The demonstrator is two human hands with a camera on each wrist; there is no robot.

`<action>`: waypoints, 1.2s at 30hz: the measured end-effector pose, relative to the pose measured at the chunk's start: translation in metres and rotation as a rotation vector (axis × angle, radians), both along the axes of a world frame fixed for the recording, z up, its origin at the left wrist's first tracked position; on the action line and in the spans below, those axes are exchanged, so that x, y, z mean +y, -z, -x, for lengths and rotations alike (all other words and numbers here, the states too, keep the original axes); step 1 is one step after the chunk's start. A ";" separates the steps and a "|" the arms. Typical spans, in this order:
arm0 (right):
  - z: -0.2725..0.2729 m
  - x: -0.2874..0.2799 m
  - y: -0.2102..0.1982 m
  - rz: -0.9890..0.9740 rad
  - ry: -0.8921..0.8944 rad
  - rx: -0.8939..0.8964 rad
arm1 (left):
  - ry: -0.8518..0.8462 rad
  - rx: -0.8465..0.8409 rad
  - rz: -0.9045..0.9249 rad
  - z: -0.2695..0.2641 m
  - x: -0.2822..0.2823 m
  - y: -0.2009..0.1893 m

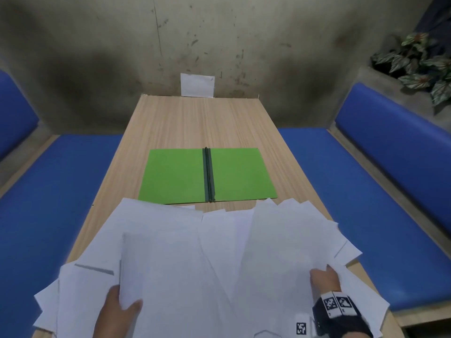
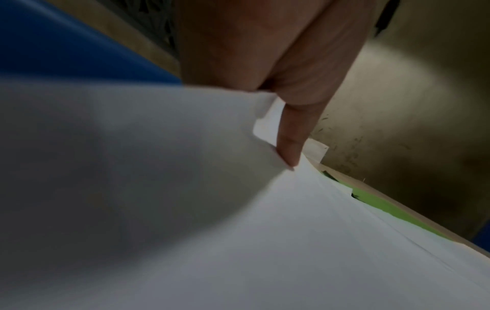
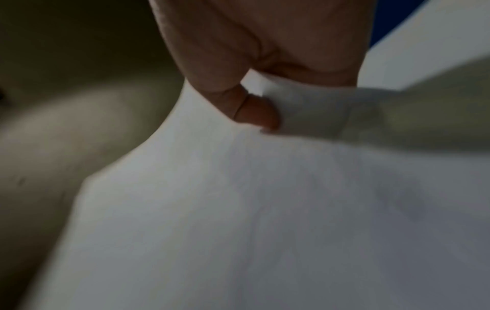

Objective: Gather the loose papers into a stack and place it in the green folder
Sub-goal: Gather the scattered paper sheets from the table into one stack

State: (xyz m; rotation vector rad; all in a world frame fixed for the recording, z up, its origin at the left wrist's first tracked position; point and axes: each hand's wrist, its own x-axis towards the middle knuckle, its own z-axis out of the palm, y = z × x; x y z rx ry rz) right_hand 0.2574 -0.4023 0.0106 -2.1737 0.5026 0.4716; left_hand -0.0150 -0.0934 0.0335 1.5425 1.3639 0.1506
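- Blue benches [image 1: 73,191] flank the wooden worktop [image 1: 185,123]; the green folder [image 1: 175,174] lies open just beyond the fanned loose papers [image 1: 219,252]
- Left wrist: left hand [image 2: 252,52] pinches the sheets' edge
- Right wrist: right hand [image 3: 265,46] grips paper, thumb on top

One flat green card folder [image 1: 178,175], lying open with a single dark spine strip between its two leaves, sits well beyond the fingertips of both hands. Loose white paper sheets [image 1: 219,259]: many, overlapping in a fan; an exact count cannot be made, though at least eight separate corners show beyond the fingers, and one sheet edge is pinched by the left hand [image 1: 117,311] and one by the right hand [image 1: 325,280]. Elsewhere: one small white paper note [image 1: 197,84] on the wall far past the fingertips, two blue padded benches [image 1: 56,191], one light wooden table [image 1: 195,120], one potted leafy plant [image 1: 419,67].
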 end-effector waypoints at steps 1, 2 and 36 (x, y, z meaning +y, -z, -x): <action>0.001 0.003 0.000 0.036 -0.089 0.020 | 0.009 0.002 -0.001 -0.001 0.001 -0.007; 0.003 0.008 0.001 0.066 -0.172 0.033 | 0.000 -0.029 -0.030 0.000 0.005 -0.006; -0.004 0.082 0.004 0.448 -0.735 0.052 | -0.006 -0.161 -0.103 0.020 0.041 -0.065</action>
